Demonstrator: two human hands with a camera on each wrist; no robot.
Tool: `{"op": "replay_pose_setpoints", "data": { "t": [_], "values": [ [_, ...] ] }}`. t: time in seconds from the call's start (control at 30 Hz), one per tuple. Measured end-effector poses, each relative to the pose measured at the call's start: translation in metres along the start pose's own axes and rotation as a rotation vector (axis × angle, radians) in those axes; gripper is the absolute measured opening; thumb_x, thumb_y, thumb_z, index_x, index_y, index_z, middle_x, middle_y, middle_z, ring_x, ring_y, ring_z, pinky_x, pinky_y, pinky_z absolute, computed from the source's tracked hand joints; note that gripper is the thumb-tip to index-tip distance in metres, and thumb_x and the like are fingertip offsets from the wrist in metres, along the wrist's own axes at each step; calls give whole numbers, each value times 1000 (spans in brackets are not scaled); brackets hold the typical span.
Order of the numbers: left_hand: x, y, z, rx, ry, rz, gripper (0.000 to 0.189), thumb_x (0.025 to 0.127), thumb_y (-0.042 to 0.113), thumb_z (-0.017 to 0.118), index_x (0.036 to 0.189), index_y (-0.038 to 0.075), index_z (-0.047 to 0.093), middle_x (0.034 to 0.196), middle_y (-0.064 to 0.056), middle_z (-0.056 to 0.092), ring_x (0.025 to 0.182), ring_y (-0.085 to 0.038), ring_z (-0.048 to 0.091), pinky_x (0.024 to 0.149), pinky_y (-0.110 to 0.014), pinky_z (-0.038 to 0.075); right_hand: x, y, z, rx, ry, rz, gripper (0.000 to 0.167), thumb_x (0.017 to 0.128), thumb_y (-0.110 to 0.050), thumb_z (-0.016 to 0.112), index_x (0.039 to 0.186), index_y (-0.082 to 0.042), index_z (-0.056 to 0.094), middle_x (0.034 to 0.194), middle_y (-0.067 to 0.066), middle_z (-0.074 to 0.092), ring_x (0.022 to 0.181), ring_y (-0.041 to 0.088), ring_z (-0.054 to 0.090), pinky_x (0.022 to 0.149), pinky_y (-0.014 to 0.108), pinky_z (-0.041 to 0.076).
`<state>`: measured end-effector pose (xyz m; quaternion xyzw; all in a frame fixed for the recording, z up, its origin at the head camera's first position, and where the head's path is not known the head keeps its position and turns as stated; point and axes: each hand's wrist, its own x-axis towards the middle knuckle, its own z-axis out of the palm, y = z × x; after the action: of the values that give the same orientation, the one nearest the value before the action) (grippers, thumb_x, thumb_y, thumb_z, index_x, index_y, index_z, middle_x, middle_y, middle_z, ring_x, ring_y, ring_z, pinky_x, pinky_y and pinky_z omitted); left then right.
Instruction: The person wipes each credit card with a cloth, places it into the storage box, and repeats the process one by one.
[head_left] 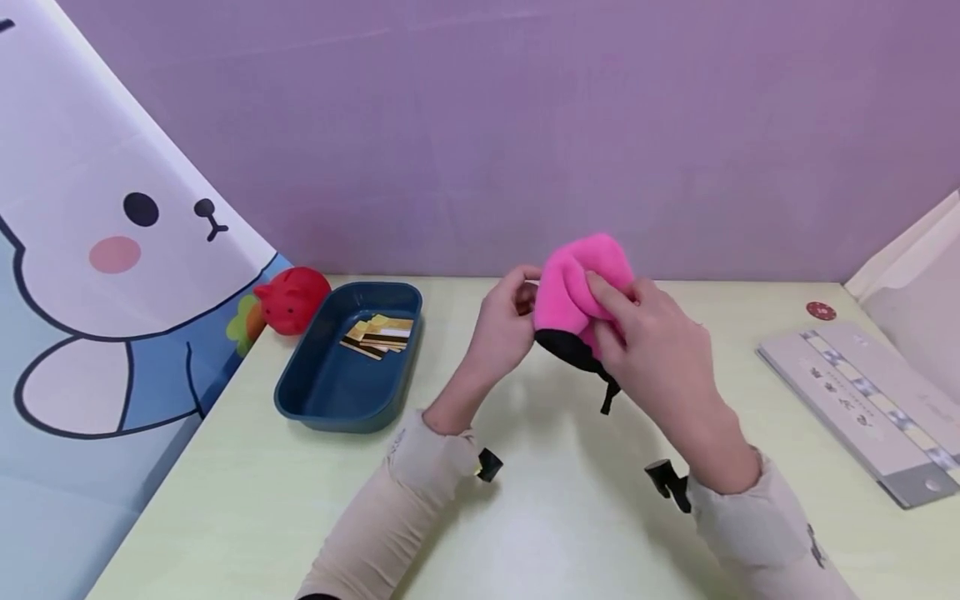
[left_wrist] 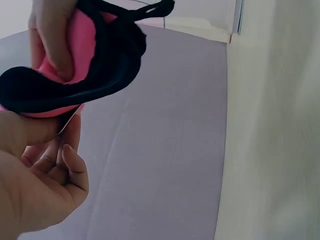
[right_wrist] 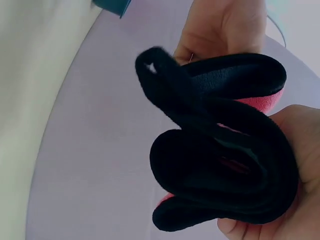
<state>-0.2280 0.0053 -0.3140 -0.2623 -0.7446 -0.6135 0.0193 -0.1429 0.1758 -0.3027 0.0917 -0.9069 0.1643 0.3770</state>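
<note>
Both hands are raised above the table's middle around a soft pink cloth point(head_left: 566, 287) with black edging and a black hanging loop. My right hand point(head_left: 660, 350) grips the cloth in bunched folds, thumb and fingers pressed into it. Beside the cloth's left edge is my left hand point(head_left: 506, 321), its fingers curled. In the left wrist view, its thumb and finger pinch a thin, dark, card-like piece point(left_wrist: 66, 121) with a pale edge, mostly hidden by the cloth. The right wrist view shows the black edging point(right_wrist: 225, 170) folded over on itself.
Several gold cards with dark stripes point(head_left: 378, 335) lie in a blue tray point(head_left: 348, 392) on the left. A red piggy bank point(head_left: 292, 300) stands behind it. To the right are a grey box or book point(head_left: 855, 400) and a red round chip point(head_left: 821, 311). A purple backdrop point(head_left: 480, 142) rises behind.
</note>
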Motion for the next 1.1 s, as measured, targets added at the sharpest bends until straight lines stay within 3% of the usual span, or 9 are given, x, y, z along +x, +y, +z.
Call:
{"op": "replay_pose_setpoints", "data": {
  "t": [0.07,0.27,0.43,0.53,0.73,0.9,1.0,1.1],
  "values": [
    [1,1,-2,0,-6,1,29,92,-8,59,120,3,61,87,-19,68,71,-15,59,64,-25,49,1,5,0,3,-30,34,39,88,-11,64,126,-16,70,80,14,56,62,26,49,41,43,40],
    [2,6,-20,0,16,23,28,95,5,67,123,6,61,89,-20,69,67,-13,57,62,-25,45,7,28,-9,-7,-97,183,42,92,-16,58,134,-17,66,94,19,62,70,35,57,48,54,43],
    [4,12,-36,-1,81,-13,30,95,5,66,125,5,60,91,-20,69,71,-15,57,65,-24,44,9,50,-24,-17,-52,302,42,96,-21,55,138,-19,62,105,25,62,79,45,60,57,59,41],
    [5,12,-39,-8,104,-30,30,95,3,66,124,4,60,90,-21,68,71,-16,57,65,-23,44,8,56,-32,-12,16,320,42,95,-20,56,137,-18,63,106,27,63,80,46,60,57,59,38],
    [5,5,-24,55,60,-39,28,95,5,67,121,7,61,87,-13,69,70,-20,58,62,-23,45,8,38,-35,12,32,269,41,94,-18,60,135,-18,65,100,24,62,74,42,58,54,56,38],
    [0,1,-3,105,13,-31,28,94,-1,64,120,7,61,86,-12,69,71,-19,59,62,-21,45,5,12,-25,17,14,78,40,89,-13,67,129,-16,69,90,19,62,67,33,56,46,52,43],
    [-3,2,4,77,6,-38,30,90,-10,58,116,4,61,84,-12,66,71,-14,55,64,-20,44,1,1,-16,10,-31,2,39,87,-12,69,126,-16,71,86,15,60,68,29,54,43,47,44],
    [-5,6,8,46,-2,-47,31,89,-14,54,114,3,60,84,-13,64,72,-14,51,64,-21,42,0,-1,-11,-1,-66,3,39,87,-11,67,125,-17,71,84,13,58,68,27,52,42,44,42]
  ]
}}
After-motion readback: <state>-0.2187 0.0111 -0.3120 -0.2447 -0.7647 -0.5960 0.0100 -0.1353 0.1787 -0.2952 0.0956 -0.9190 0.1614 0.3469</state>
